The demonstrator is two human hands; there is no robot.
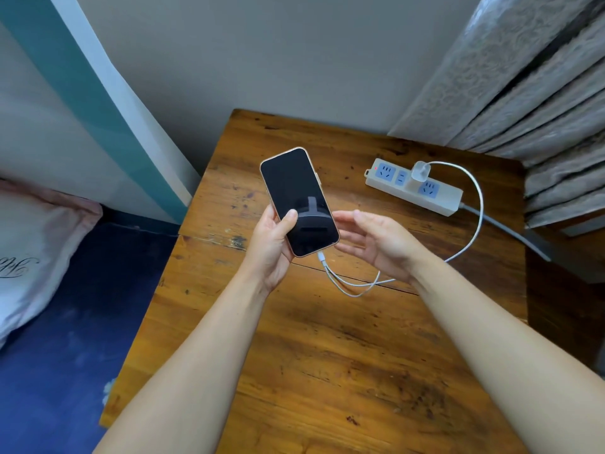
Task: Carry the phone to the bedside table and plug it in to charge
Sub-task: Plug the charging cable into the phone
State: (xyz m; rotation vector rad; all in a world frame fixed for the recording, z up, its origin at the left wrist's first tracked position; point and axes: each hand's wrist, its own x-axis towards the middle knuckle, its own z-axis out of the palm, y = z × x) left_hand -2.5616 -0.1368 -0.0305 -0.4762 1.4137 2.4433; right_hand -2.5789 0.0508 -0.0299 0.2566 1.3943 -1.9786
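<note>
A: Where is the phone (299,202) sitting right now?

B: It is being held above the middle of the wooden bedside table (327,355), screen up and dark, tilted so its top is pointing toward the far left. It is not resting on the wood.

A: Which hand is gripping it?

B: The left hand (273,245) is grasping it, with the thumb lying across the lower left of the glass and the palm wrapping the left edge.

A: And the right hand (376,242)?

B: It is hovering just beside the phone's lower right corner, fingers spread and loosely curved, holding nothing. Whether the fingertips are touching the phone's edge, I cannot tell.

A: Is the cable in?

B: The white charging cable (476,204) is entering the phone's near end. From there it is looping on the table under the right wrist, then arcing out to the right and back to a white charger plug (420,172).

A: Where is that plug sitting?

B: It is seated in a white power strip (414,186) lying on the far right part of the table, with a small red light glowing at its left end. A grey cord (510,232) is running off the strip's right end.

A: Anything around the table?

B: Grey patterned curtains (523,86) are hanging at the far right, and a bed with a pale pillow (36,244) on dark blue bedding is lying to the left.
</note>
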